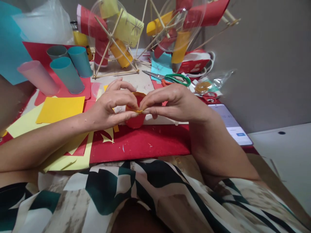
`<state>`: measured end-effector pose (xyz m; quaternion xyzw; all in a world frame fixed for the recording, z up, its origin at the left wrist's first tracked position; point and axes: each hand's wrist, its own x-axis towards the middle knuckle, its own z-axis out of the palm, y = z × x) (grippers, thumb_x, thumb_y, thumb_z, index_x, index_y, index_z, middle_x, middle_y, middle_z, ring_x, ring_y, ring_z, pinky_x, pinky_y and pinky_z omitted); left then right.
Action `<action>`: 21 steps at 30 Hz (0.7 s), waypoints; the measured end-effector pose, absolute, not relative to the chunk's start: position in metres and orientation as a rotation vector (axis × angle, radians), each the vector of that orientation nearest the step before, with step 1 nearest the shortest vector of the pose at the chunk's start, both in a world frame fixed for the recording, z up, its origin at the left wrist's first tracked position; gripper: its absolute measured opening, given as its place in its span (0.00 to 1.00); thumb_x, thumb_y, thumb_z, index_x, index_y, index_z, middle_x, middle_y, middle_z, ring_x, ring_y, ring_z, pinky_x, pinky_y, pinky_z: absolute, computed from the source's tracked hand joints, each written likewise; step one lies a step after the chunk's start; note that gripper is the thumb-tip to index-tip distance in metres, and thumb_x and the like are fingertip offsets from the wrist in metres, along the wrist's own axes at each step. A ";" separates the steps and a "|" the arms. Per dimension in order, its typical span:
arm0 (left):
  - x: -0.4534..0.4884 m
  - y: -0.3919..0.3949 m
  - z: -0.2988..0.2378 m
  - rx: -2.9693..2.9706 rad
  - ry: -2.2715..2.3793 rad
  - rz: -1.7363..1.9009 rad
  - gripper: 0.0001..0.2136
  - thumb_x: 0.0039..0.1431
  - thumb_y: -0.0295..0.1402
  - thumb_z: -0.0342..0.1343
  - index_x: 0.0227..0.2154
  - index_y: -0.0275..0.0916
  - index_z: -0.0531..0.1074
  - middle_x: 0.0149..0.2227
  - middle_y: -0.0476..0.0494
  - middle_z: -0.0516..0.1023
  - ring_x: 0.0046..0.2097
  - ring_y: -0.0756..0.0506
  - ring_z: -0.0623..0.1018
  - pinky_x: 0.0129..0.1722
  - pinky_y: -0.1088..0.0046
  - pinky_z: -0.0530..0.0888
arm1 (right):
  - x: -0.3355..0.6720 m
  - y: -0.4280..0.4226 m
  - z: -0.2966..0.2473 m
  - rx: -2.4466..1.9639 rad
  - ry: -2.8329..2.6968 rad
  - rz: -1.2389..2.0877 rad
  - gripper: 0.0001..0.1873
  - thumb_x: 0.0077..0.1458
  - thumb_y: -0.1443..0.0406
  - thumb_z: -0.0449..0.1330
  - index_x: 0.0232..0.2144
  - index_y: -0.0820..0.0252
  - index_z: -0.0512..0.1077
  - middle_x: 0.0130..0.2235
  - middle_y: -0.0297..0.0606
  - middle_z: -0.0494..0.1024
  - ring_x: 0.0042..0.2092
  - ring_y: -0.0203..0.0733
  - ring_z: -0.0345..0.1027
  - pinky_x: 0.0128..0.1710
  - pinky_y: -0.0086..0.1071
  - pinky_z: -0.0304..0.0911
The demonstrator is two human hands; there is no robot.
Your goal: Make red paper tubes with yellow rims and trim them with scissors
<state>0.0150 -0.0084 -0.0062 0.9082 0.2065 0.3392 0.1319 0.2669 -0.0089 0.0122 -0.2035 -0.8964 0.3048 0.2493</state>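
A red paper cup is pinched at its rim by the left hand and right hand. The fingertips are closed, seemingly over a yellow strip, and green-handled scissors lie behind.

Plain grey wall behind and to the right, pale floor below it (one small dark spot there), soft even light throughout

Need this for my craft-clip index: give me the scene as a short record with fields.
left hand: fingers pinch the rim of the red paper cup
right hand: fingers pinch the same rim, opposite side
surface: red sheet under the cup
left of hands: yellow sheet, teal paper tubes
behind hands: green-handled scissors
right of hands: phone, screen lit
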 end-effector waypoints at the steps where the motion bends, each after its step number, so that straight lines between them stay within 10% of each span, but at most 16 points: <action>1: 0.015 -0.008 -0.005 2.634 0.587 0.985 0.10 0.65 0.43 0.61 0.36 0.42 0.78 0.38 0.46 0.83 0.56 0.40 0.76 0.63 0.52 0.67 | 0.268 -0.008 0.013 -0.560 -2.423 0.856 0.09 0.67 0.62 0.60 0.40 0.61 0.79 0.36 0.36 0.82 0.29 0.30 0.72 0.32 0.25 0.68; 21: 0.015 -0.010 -0.006 2.590 0.655 0.993 0.11 0.66 0.43 0.58 0.30 0.43 0.76 0.32 0.48 0.81 0.51 0.42 0.78 0.68 0.48 0.61 | 0.257 -0.020 0.014 -0.582 -2.421 0.604 0.10 0.69 0.62 0.58 0.36 0.59 0.75 0.33 0.35 0.77 0.34 0.35 0.71 0.38 0.30 0.66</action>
